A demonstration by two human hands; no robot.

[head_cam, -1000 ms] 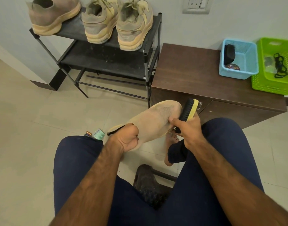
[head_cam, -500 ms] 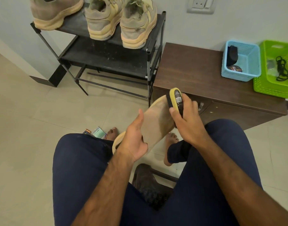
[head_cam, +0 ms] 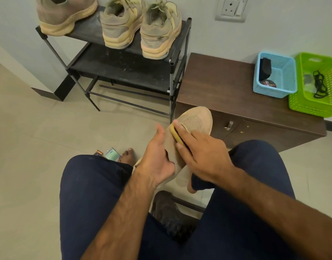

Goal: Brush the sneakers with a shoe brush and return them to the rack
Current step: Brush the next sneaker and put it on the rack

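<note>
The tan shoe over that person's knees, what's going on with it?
A seated person is brushing it. The left hand grips the tan sneaker while the right hand presses a yellow-backed shoe brush against its upper. Three other sneakers sit on the top shelf of the black rack, so this one is not yet back there.

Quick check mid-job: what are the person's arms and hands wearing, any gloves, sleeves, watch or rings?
Nothing shows on them. The left hand and right hand are ungloved, with no ring or watch in view. The left forearm and right forearm are uncovered to the frame edge, so no sleeves appear. The legs below wear dark navy trousers.
</note>
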